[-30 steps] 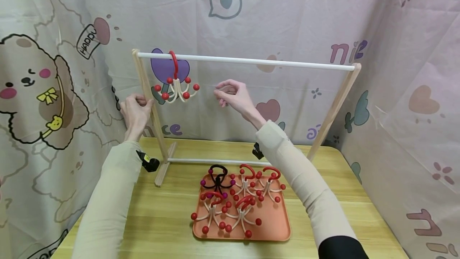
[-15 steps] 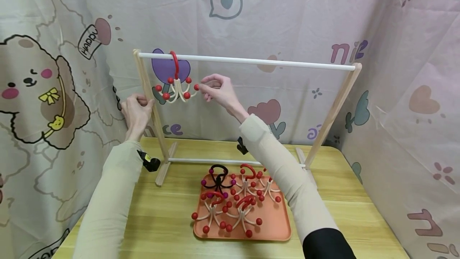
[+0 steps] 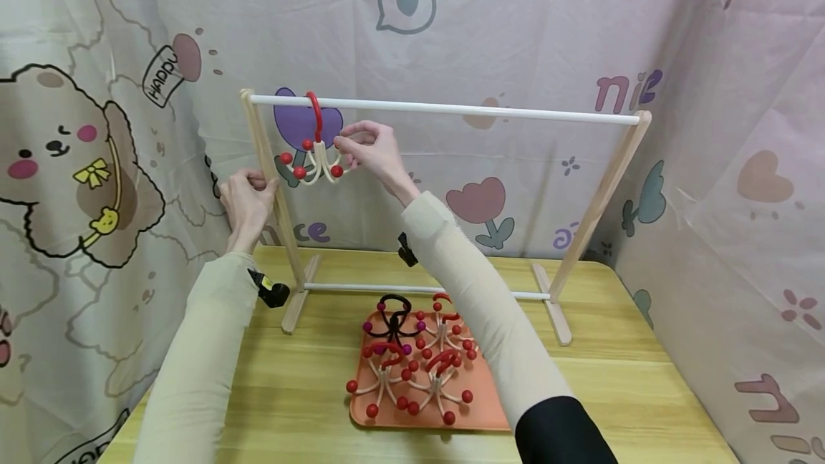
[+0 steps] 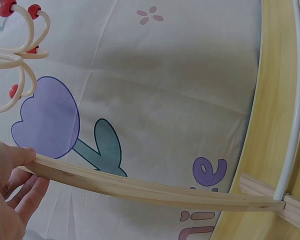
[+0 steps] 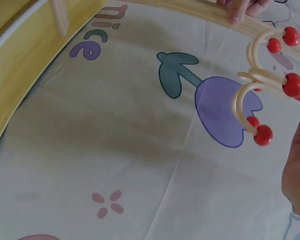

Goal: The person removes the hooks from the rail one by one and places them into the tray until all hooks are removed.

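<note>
A hanging hook with a red curved top and pale curled arms tipped with red beads hangs from the white top bar of a wooden rack. My left hand pinches the rack's left post between thumb and fingers. At the right of the hanging hook is my right hand, fingers bent loosely and tips overlapping its right-side beads. The beads appear beside that hand in the right wrist view, where its fingertips are out of frame. No grip on the hook shows.
On the wooden table below, an orange tray bears several similar red hooks and one black hook with purple beads. My right forearm covers the tray's right side. Patterned cloth surrounds the table.
My right hand has moved left from the middle of the rack to the hanging hook's right side. My left hand stays on the post, and the hook hangs in the same place.
</note>
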A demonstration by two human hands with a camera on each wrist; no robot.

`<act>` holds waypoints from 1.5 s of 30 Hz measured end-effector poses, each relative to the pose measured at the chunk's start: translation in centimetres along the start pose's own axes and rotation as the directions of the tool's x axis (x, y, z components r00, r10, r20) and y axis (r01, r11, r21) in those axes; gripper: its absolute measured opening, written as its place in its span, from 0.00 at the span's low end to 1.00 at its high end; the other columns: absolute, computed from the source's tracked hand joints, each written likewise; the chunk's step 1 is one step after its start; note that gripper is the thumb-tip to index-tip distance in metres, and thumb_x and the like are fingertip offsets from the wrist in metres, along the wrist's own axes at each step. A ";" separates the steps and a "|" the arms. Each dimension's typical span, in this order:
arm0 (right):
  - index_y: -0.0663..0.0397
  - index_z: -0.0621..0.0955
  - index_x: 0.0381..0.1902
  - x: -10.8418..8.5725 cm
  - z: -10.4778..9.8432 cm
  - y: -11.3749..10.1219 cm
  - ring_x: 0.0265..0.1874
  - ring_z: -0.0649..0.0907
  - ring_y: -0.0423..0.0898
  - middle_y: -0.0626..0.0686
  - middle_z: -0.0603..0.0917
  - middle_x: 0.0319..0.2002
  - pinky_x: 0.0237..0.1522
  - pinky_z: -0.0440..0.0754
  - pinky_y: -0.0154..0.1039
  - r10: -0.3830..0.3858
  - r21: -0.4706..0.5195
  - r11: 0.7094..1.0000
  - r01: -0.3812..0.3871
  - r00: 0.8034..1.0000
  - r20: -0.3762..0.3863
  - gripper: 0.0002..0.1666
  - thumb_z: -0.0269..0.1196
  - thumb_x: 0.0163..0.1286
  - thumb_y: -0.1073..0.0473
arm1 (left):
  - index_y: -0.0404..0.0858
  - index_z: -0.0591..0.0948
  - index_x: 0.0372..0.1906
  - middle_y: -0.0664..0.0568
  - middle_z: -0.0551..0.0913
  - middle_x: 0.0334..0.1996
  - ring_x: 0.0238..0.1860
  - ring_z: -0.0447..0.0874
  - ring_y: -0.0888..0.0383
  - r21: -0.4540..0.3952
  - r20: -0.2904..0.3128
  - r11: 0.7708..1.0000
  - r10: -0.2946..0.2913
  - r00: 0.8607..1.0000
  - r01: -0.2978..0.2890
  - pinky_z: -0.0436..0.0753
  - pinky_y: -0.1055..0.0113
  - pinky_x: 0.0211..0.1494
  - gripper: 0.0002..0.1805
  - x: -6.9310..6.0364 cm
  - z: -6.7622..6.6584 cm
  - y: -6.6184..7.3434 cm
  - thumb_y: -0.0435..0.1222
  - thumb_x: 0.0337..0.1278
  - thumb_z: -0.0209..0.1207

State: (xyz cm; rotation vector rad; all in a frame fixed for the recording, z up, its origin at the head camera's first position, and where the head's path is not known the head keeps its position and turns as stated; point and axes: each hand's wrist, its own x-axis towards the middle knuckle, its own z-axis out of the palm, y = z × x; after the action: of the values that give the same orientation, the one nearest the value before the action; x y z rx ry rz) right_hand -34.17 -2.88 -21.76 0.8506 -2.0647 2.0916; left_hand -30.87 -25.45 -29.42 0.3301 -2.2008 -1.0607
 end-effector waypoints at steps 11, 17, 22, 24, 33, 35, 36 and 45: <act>0.62 0.84 0.48 1.2 2.5 -0.6 0.20 0.82 0.45 0.63 0.87 0.34 0.27 0.84 0.36 -0.010 -0.095 0.995 0.002 0.997 -0.082 0.15 0.69 0.67 0.59 | 0.27 0.83 0.46 0.32 0.85 0.44 0.56 0.74 0.37 -0.014 -0.030 1.000 0.026 0.999 -0.027 0.66 0.49 0.67 0.16 0.1 0.1 0.0 0.38 0.64 0.63; 0.63 0.84 0.48 1.8 3.5 -0.4 0.19 0.83 0.43 0.65 0.88 0.36 0.39 0.87 0.55 -0.038 -0.124 0.992 0.023 0.993 -0.115 0.15 0.69 0.67 0.59 | 0.28 0.83 0.47 0.33 0.84 0.45 0.57 0.71 0.38 -0.012 -0.016 1.000 0.009 1.000 -0.009 0.65 0.49 0.67 0.16 0.0 0.0 -0.1 0.38 0.64 0.63; 0.62 0.84 0.46 2.1 4.0 -0.4 0.24 0.87 0.47 0.65 0.89 0.39 0.37 0.89 0.46 -0.042 -0.174 0.985 0.017 0.989 -0.142 0.13 0.69 0.67 0.60 | 0.27 0.82 0.48 0.32 0.85 0.45 0.58 0.73 0.38 -0.016 -0.021 1.000 0.008 1.000 -0.008 0.66 0.49 0.67 0.17 -0.1 -0.1 -0.2 0.38 0.64 0.63; 0.62 0.85 0.45 2.1 4.1 -0.4 0.26 0.89 0.48 0.63 0.90 0.39 0.34 0.88 0.39 -0.046 -0.198 0.980 0.015 0.987 -0.151 0.12 0.68 0.67 0.60 | 0.27 0.83 0.47 0.32 0.85 0.45 0.57 0.73 0.38 -0.014 -0.021 1.000 0.009 1.000 -0.009 0.65 0.49 0.67 0.16 -0.1 -0.1 -0.3 0.38 0.64 0.63; 0.66 0.85 0.44 2.1 4.1 -0.9 0.30 0.91 0.50 0.62 0.90 0.37 0.34 0.87 0.32 -0.046 -0.190 0.982 0.016 0.987 -0.153 0.10 0.67 0.68 0.65 | 0.28 0.82 0.47 0.34 0.84 0.45 0.57 0.70 0.39 -0.010 -0.007 1.000 -0.005 1.000 0.005 0.63 0.49 0.69 0.16 -0.1 -0.1 -0.1 0.38 0.64 0.64; 0.66 0.84 0.44 2.1 4.0 -1.0 0.31 0.91 0.51 0.63 0.90 0.37 0.35 0.87 0.33 -0.041 -0.171 0.985 0.014 0.987 -0.157 0.10 0.67 0.68 0.65 | 0.28 0.82 0.47 0.34 0.84 0.45 0.56 0.70 0.39 -0.011 -0.007 1.000 -0.011 1.000 0.011 0.63 0.50 0.68 0.16 -0.1 -0.1 -0.1 0.38 0.64 0.64; 0.66 0.84 0.44 2.1 4.0 -1.0 0.31 0.91 0.51 0.63 0.90 0.37 0.35 0.87 0.32 -0.037 -0.163 0.987 0.011 0.986 -0.160 0.10 0.66 0.68 0.65 | 0.28 0.82 0.47 0.34 0.84 0.45 0.56 0.70 0.39 -0.011 -0.008 1.000 -0.013 1.000 0.013 0.63 0.50 0.68 0.16 -0.1 -0.1 -0.1 0.38 0.64 0.64; 0.72 0.81 0.43 1.8 3.7 -1.4 0.33 0.91 0.55 0.69 0.88 0.41 0.39 0.89 0.37 -0.003 0.084 0.996 0.019 0.983 -0.182 0.09 0.64 0.68 0.70 | 0.28 0.83 0.48 0.33 0.84 0.45 0.57 0.71 0.39 -0.014 -0.007 1.000 0.005 1.000 -0.005 0.64 0.49 0.68 0.17 -0.1 -0.2 0.1 0.38 0.64 0.63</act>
State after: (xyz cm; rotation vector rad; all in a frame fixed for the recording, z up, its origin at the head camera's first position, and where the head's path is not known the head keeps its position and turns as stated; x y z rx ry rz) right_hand -33.89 -6.78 -19.92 0.6510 -1.8875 2.1753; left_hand -30.62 -25.47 -29.29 0.3211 -2.1857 -1.0700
